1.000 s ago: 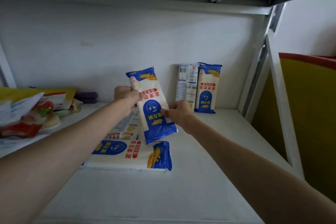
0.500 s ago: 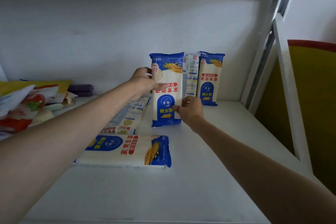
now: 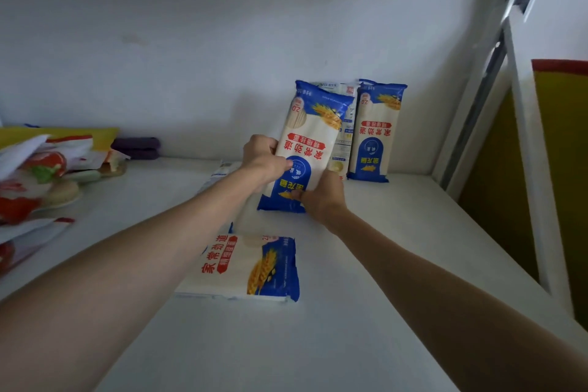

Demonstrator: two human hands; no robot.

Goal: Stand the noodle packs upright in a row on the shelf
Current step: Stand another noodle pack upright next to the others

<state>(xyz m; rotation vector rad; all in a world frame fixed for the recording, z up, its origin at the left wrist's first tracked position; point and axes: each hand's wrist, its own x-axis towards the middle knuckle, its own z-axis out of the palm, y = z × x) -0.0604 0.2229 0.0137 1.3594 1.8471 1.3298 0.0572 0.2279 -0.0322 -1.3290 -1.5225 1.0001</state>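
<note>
**Third pack going up, two more lying flat**

Nearest us, one flat pack (image 3: 245,267) lies face-up on the shelf (image 3: 397,280), untouched, so that one is left to do. Just past it, both hands are on the held pack (image 3: 310,143). The left hand (image 3: 264,159) grasps its left edge, with the fingers (image 3: 284,165) curled round and the thumb across the front. The right hand (image 3: 321,197) pinches the lower right corner, fingers (image 3: 302,196) closed on the blue end. The pack tilts, top leaning right; whether its base touches the shelf I cannot tell. Behind the left arm a second flat pack (image 3: 219,173) peeks out, also waiting. At the back wall (image 3: 222,57), two standing packs (image 3: 377,134) are upright side by side. By my reckoning that's two placed, one nearly in and two to go. Off to the left sits a pile of bags (image 3: 41,169).
</note>
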